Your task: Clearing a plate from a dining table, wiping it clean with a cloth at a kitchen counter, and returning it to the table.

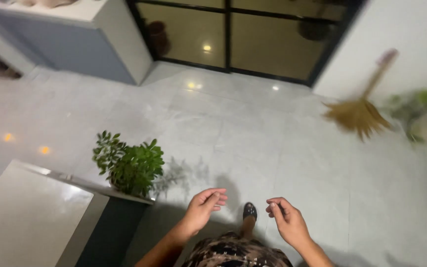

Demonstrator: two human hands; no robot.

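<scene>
Patterned dark fabric (235,254) fills the bottom edge of the view, and just past it a foot in a dark sandal (249,211) stands on the pale grey tiled floor (253,128). Either side of that foot hang the person's two hands, both empty. Left hand (202,210) is held palm inward with its fingers (217,197) loosely curled, thumb and forefinger nearly meeting but closed on nothing. Right hand (287,221) is much the same, fingers (275,205) half bent and pinched lightly toward the thumb, nothing between them that can be made out.

Well apart from both hands, up toward the right wall, a straw broom (359,112) with a pale handle is blurred (it looks to be in motion or leaning against the white wall; the blur does not let me tell which). Beyond it sits a smeared patch of green foliage (413,111).

Near the left hand a small leafy potted plant (130,165) stands at the corner of a low pale counter (25,217). A dark-framed glass door (228,34) closes the far side of the room.

Judging from the hands alone, anything picked up from here would go best with the fingers spread wider first and the feet set steady on the glossy tiles, which look slippery.
</scene>
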